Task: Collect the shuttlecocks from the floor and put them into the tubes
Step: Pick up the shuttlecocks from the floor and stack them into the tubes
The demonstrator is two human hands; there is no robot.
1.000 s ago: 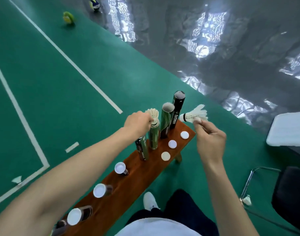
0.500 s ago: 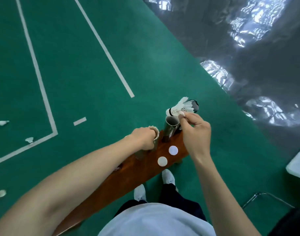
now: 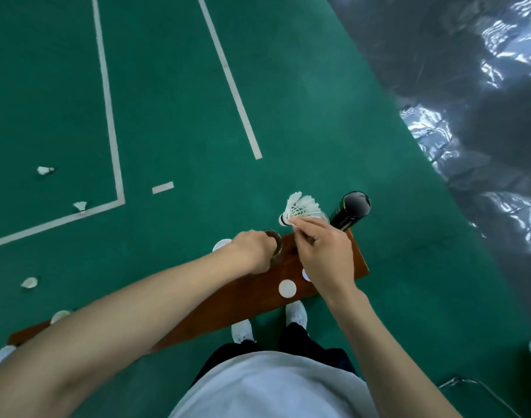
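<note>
My right hand [image 3: 324,254] pinches a white shuttlecock [image 3: 300,210] near its cork, feathers pointing up and right, above the far end of a brown wooden bench [image 3: 243,297]. My left hand [image 3: 252,250] is curled round the top of a tube [image 3: 275,239] standing on the bench; only the tube's rim shows past my fingers. A black tube [image 3: 350,212] stands open at the bench's far end, just right of the held shuttlecock. Three shuttlecocks lie on the green floor: one [image 3: 44,170] far left, one [image 3: 80,205] by the white line, one [image 3: 29,282] nearer.
White tube lids [image 3: 287,288] lie on the bench, and capped tubes [image 3: 60,316] stand along its left part. My white shoes [image 3: 296,313] are beside the bench. Glossy grey sheeting [image 3: 469,116] covers the floor at the right. A metal chair frame [image 3: 469,384] sits at lower right.
The view has tipped further down over the bench. My right hand has brought the shuttlecock left and nearer, over the tubes. My left hand stays on its tube, and the shuttlecock that stuck out of it no longer shows.
</note>
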